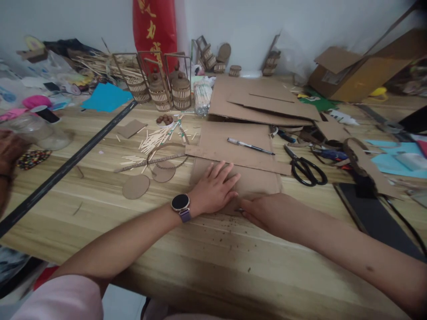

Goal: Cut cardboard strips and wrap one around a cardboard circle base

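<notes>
My left hand (216, 189), with a watch on its wrist, lies flat on a sheet of brown cardboard (260, 181), fingers spread. Close beside it, near the sheet's front edge, my right hand (263, 211) is closed round a small tool with a dark metal tip (239, 210); most of the tool is hidden in the fingers. A long cardboard strip (236, 160) lies across the sheet, past my left fingertips. Behind that strip is a pen (250, 146) on the cardboard. Black-handled scissors (305, 168) rest to the right.
Cardboard discs (136, 186), curled strips and loose sticks (155, 141) lie to the left. Small stick-sided baskets (181, 91) stand behind them. Larger cardboard sheets (247, 95) are stacked at the back. Another person's hand (11, 149) is at the far left, by beads (33, 159).
</notes>
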A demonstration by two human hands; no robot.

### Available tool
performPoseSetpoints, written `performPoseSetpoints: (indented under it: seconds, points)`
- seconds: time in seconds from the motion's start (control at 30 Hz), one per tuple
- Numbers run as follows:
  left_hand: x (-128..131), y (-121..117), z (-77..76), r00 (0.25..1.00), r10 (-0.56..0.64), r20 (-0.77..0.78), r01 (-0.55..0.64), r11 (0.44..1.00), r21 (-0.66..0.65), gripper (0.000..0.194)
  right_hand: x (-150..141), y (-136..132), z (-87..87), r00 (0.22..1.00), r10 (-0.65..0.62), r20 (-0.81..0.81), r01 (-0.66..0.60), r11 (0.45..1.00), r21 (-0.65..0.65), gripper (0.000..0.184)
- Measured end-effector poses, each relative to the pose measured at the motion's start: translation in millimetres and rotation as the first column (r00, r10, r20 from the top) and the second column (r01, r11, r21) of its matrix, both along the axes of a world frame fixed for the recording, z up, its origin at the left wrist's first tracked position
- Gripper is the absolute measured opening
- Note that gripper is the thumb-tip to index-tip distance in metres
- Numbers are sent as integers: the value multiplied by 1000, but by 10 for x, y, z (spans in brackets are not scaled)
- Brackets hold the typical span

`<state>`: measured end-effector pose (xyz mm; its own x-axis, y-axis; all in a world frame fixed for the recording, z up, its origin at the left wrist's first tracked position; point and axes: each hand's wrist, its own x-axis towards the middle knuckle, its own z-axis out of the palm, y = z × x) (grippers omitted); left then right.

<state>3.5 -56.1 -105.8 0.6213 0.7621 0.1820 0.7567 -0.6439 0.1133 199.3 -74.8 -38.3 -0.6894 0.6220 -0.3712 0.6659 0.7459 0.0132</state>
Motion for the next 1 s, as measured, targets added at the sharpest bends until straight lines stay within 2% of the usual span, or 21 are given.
performPoseSetpoints:
  seconds: [0.37, 0.57, 1.0]
  points:
    - [-9, 5, -27, 1000, -12, 6, 12, 1000, 14, 53, -10, 0, -112, 999, 32, 3, -32, 995, 99, 20]
    - [-22, -2, -14, 1000, -20, 3, 20, 1000, 22, 52, 26, 9, -171, 998, 55, -6, -54, 993, 102, 25]
    - [-40, -8, 21, 999, -33, 6, 33, 999, 3, 52, 56, 20, -162, 998, 63, -8, -62, 994, 91, 20]
